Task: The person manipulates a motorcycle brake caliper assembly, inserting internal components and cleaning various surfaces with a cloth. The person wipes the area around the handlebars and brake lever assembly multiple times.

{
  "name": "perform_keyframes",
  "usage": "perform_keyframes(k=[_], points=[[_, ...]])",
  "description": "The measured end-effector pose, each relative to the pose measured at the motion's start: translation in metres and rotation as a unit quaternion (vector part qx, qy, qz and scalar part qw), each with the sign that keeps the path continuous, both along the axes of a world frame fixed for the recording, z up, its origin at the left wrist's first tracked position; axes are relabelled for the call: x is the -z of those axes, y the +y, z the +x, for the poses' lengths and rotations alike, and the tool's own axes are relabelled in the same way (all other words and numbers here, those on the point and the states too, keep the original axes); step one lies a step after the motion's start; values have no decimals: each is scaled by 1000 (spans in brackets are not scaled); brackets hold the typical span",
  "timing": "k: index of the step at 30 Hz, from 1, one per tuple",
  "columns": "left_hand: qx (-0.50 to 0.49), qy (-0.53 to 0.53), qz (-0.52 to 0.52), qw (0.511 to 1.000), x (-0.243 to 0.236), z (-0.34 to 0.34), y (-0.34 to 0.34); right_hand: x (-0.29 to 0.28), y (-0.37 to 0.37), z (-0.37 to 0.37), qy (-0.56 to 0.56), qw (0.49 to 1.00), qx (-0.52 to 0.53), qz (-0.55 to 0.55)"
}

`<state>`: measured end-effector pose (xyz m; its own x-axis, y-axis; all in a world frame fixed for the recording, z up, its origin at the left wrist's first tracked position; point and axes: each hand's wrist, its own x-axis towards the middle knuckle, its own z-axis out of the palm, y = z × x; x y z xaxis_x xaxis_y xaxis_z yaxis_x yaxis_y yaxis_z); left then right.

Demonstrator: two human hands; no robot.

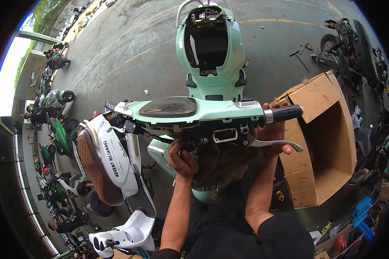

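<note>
Across the middle lies the handlebar of a mint-green scooter, topped by a mint-green cover (214,111) with a dark oval display (168,107). My right hand (272,134) wraps the bar from below beside the black grip (287,113); its fingertips show above the bar. A silver brake lever (276,143) passes in front of that palm. My left hand (182,160) reaches up under the cover among dark cables, fingers curled together. Whatever its fingertips hold is hidden. An open rectangular frame (225,135) on a black housing faces me between the hands.
Beyond the handlebar stands the scooter's mint-green body (235,56). An open cardboard box (304,172) is close on the right. A white scooter with a brown seat (97,166) stands left. Parked motorbikes line both sides; a T-shaped tool (300,60) lies on the floor. A person in black (97,203) crouches left.
</note>
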<state>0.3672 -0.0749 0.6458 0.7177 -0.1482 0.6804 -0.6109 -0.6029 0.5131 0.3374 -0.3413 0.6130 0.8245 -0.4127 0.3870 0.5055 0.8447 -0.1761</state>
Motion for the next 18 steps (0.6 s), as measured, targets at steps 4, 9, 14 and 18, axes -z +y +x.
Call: perform_keyframes(k=[4,9,14,18], points=[[15,2,-27,1000,1,1,-1,7,-4,23,-14,999,8,43],[19,-1,-13,1000,1,1,-2,20,-17,20,-27,999,2,19],[6,0,-3,1000,0,1,-1,8,6,-25,46,999,-17,-4],[1,2,4,1000,-3,-1,-1,38,9,-68,138,989,-57,-12]])
